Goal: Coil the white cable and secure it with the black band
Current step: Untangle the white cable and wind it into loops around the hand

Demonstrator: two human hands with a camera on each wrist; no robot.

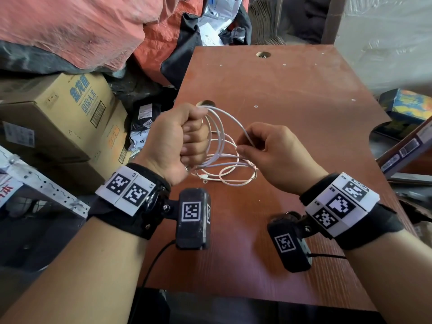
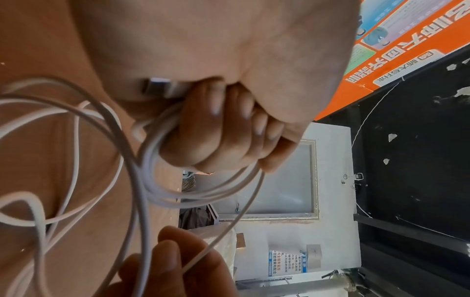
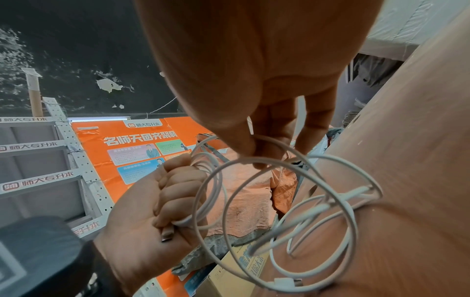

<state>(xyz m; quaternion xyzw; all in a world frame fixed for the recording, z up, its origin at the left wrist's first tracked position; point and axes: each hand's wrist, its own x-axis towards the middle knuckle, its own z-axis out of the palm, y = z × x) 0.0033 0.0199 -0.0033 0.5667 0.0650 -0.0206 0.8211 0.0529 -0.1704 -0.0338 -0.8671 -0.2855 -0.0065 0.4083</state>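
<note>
Your reddish-brown tabletop (image 1: pixel 292 94) carries the work, with a cardboard box (image 1: pixel 60 118) standing off its left edge and a heap of red sacking (image 1: pixel 81 26) beyond its far left corner. Over the near-left part of the top, your left hand (image 1: pixel 177 141) is balled into a fist round the gathered turns of the white cable (image 1: pixel 224 141), and the wrist views show a metal USB plug (image 3: pixel 167 238) poking out at the heel of that fist. From the fist the loops fan out to the right, toward your right hand (image 1: pixel 271 150), whose thumb and fingertips (image 3: pixel 244 148) pinch a single strand with the other fingers loosely curled. The lowest turns sag onto the tabletop between your wrists, and the small white connector (image 1: pixel 205 177) at the free end lies there, just nearer you than the left fist. So the slack still to be wound lies below and between the hands, closer to the right one: I judge that hand should feed each new turn leftward into the fist. The loops are uneven and could slip or tangle. No black band shows in any view.
</note>
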